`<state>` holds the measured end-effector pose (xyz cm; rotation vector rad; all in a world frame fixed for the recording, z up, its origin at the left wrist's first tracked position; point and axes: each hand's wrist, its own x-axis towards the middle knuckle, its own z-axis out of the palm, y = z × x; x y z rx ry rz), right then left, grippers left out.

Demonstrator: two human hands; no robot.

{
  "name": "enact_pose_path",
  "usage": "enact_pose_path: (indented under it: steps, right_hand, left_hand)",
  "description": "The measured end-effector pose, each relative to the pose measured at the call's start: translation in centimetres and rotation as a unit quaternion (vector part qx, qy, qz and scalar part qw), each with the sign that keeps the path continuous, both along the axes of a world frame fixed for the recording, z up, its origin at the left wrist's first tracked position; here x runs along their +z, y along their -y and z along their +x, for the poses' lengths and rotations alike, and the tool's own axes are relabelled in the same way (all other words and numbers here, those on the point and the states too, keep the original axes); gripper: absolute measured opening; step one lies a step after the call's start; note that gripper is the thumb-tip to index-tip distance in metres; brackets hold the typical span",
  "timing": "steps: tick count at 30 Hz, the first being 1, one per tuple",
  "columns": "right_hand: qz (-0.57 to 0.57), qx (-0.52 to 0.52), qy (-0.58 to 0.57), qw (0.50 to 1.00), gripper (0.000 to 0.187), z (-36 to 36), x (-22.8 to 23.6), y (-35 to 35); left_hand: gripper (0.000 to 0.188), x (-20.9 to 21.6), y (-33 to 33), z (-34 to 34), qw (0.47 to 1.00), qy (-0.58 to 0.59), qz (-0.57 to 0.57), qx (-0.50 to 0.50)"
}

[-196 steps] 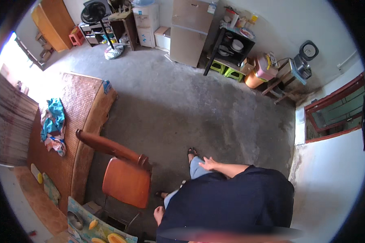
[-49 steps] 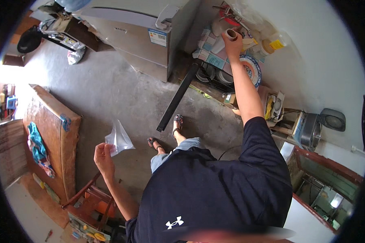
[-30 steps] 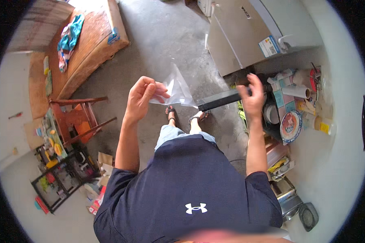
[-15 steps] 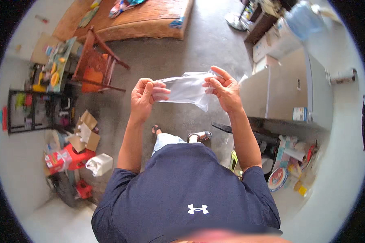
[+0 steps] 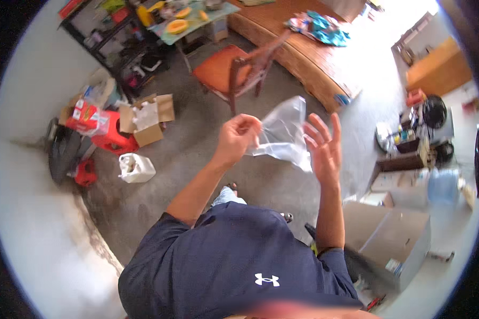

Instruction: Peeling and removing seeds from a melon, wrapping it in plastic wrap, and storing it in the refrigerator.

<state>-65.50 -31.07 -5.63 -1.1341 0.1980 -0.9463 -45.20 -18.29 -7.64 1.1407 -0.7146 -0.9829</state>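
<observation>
A clear plastic bag (image 5: 283, 130) hangs in front of my chest, spread out and creased. My left hand (image 5: 238, 139) pinches its left edge between thumb and curled fingers. On the other side, my right hand (image 5: 323, 146) is raised with the fingers stretched apart, close beside the bag's right edge. It does not grip the bag; whether a fingertip still touches the plastic I cannot tell.
Ahead stands a wooden chair (image 5: 223, 72) with an orange seat, by a table (image 5: 189, 32) bearing yellow fruit. Left on the floor are an open cardboard box (image 5: 146, 119), a white jug (image 5: 137, 168) and red containers (image 5: 112, 130). A fridge (image 5: 383, 228) is at right.
My right hand has let go of the bag and opened. The bag now hangs from my left hand. My view has turned left, toward the chair and table.
</observation>
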Motion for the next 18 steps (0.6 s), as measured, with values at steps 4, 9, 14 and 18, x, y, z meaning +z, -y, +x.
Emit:
enact_pose_path:
  steps: [4,9,14,18]
  right_hand:
    - [-0.039,0.139,-0.199,0.969,0.083,9.1,-5.0,-2.6]
    - [0.070,0.228,-0.283,0.929,0.025,20.3,-7.0,-1.6]
    - [-0.026,0.285,-0.325,0.902,0.026,30.4,-5.7,1.8]
    - [-0.092,0.403,-0.304,0.858,0.029,39.0,-5.3,5.1]
  left_hand:
    - [0.008,-1.0,-4.0,8.0,0.971,0.016,-0.059,0.230]
    - [0.008,-1.0,-9.7,16.4,0.962,-0.016,0.015,0.274]
    - [0.049,-3.2,-12.4,24.7,0.968,0.096,0.023,0.229]
    - [0.071,-4.9,-10.6,31.7,0.965,-0.110,0.051,0.232]
